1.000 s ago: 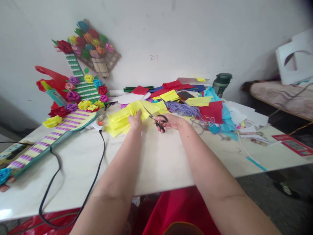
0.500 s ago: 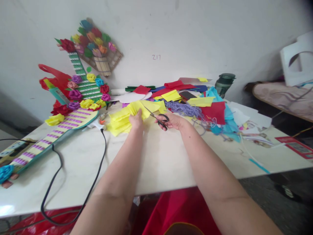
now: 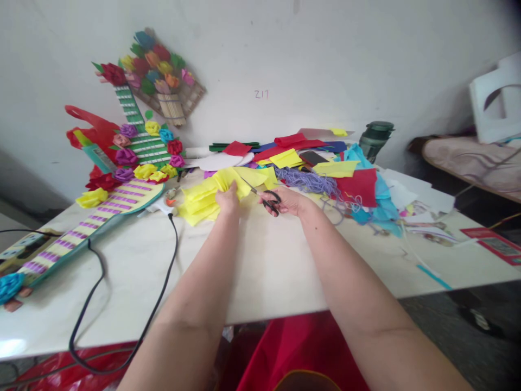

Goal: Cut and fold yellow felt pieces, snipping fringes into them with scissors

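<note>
My left hand [image 3: 228,200] is closed on a bunched, pleated yellow paper [image 3: 201,200] lying on the white table [image 3: 134,271]. My right hand [image 3: 287,201] grips black-handled scissors [image 3: 262,196], fingers through the loops. The scissor blades point up and left toward the yellow paper just beside my left hand's fingers. Both arms stretch forward over the table's middle.
Loose coloured paper sheets [image 3: 358,184] and purple yarn [image 3: 305,181] pile at the back right, with a dark green bottle [image 3: 376,138]. A guitar-shaped craft with paper roses [image 3: 122,190] lies at left. A black cable [image 3: 122,304] loops off the front edge. A red card [image 3: 492,244] lies far right.
Hardly anything has moved: both hands keep their hold on the paper and the scissors, and the view has shifted slightly to the left.
</note>
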A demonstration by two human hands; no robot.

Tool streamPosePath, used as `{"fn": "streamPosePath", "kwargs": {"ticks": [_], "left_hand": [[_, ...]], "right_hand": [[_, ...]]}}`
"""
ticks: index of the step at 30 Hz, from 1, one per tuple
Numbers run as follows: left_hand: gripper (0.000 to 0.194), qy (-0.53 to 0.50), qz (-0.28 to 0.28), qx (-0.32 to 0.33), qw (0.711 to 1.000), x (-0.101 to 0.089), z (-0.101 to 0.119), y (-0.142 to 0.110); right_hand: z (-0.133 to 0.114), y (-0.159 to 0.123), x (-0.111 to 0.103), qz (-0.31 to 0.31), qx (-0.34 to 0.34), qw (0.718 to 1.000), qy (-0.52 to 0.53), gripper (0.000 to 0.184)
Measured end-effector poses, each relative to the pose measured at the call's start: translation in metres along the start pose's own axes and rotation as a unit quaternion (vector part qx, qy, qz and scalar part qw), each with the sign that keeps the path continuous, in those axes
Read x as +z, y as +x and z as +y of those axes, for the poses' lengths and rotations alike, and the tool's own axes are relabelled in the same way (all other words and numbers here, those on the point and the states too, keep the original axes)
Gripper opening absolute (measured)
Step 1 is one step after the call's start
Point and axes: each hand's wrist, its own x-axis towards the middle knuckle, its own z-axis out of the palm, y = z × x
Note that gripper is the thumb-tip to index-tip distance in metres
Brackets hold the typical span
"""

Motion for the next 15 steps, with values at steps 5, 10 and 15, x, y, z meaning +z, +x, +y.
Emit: {"fn": "streamPosePath", "kwargs": {"ticks": [5, 10, 15], "left_hand": [[0.039, -0.007, 0.001, -0.009, 1.000, 0.0001, -0.0015, 0.0015], [0.039, -0.001, 0.009, -0.007, 1.000, 0.0008, -0.0019, 0.0029], [0.040, 0.000, 0.013, -0.010, 1.000, 0.0001, 0.0008, 0.0007]], "right_hand": [[0.0011, 0.0012, -0.0007, 0.001, -0.001, 1.000, -0.003, 0.036], [0.0018, 0.0014, -0.0014, 0.001, 0.001, 1.000, 0.004, 0.035], [0.0018, 0.0016, -0.0013, 0.007, -0.001, 1.000, -0.001, 0.037]]}}
